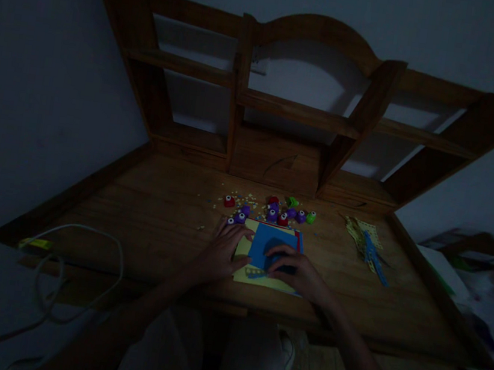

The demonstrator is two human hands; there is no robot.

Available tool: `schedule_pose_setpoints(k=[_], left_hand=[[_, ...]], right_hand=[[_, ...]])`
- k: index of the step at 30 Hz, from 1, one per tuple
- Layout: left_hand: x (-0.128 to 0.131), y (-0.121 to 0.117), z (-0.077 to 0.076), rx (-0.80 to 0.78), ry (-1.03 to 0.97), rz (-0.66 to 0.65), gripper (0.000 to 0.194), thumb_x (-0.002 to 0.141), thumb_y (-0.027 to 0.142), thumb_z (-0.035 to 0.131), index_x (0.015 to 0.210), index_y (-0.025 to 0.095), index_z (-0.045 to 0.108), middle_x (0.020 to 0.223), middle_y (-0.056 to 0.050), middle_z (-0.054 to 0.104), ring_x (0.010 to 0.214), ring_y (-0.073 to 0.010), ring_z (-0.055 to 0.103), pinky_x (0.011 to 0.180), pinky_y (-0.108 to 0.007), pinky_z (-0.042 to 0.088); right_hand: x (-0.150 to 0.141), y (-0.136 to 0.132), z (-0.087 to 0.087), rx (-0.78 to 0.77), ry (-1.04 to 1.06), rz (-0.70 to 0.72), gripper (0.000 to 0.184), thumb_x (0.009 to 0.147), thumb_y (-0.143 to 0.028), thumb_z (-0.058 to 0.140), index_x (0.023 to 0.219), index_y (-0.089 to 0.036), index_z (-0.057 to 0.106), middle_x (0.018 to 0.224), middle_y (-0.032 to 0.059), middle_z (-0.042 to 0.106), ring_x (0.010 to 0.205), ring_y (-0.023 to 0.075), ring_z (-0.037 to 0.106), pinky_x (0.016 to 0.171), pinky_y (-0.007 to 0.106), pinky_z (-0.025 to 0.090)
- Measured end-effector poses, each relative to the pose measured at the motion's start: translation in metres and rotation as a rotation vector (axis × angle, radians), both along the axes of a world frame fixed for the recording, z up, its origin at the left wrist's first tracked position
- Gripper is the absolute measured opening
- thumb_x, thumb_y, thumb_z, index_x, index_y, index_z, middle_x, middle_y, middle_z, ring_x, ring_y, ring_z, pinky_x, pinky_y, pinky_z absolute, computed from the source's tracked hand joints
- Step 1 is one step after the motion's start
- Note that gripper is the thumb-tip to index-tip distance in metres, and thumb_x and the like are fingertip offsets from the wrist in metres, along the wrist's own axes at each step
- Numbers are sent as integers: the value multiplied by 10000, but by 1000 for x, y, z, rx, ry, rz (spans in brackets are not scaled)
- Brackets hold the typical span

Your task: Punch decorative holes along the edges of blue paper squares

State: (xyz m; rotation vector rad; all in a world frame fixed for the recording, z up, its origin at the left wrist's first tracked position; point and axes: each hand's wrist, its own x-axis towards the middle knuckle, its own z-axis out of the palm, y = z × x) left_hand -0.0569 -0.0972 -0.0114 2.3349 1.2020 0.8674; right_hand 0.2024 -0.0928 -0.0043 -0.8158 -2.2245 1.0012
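A sheet of blue paper lies on pale yellow sheets at the desk's front, with red paper showing at the right edge. My left hand rests at the left edge of the stack, fingers spread and thumb on the paper. Over the right part of the blue sheet, my right hand is bent, its fingers apart. What lies under its palm is in shadow. A narrow strip with punched holes lies between the hands. Several small craft punches, including a purple one and a red one, stand behind the paper.
Tiny paper cutouts are scattered around the punches. Punched paper scraps lie at the right. A wooden shelf unit rises along the desk's back. A white cable loops over the left front edge. The room is dim.
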Motion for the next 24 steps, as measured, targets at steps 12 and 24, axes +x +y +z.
schedule_pose_setpoints(k=[12,24], left_hand=[[0,0,3,2,15,-8,357,823,301,634,1155,250,511,1194,-56,580,1219,-269,472,1171,-501,120],[-1,1,0,5,12,-9,370,821,298,637,1164,232,516,1202,-63,579,1219,-265,467,1161,-488,136]], right_hand=[[4,-1,2,1,16,-20,137,835,-304,717,961,-256,743,1173,60,630,1131,213,583,1010,399,456],[20,-4,3,-33,-14,-1,78,839,-306,710,857,-266,774,1184,61,618,1144,228,565,999,406,462]])
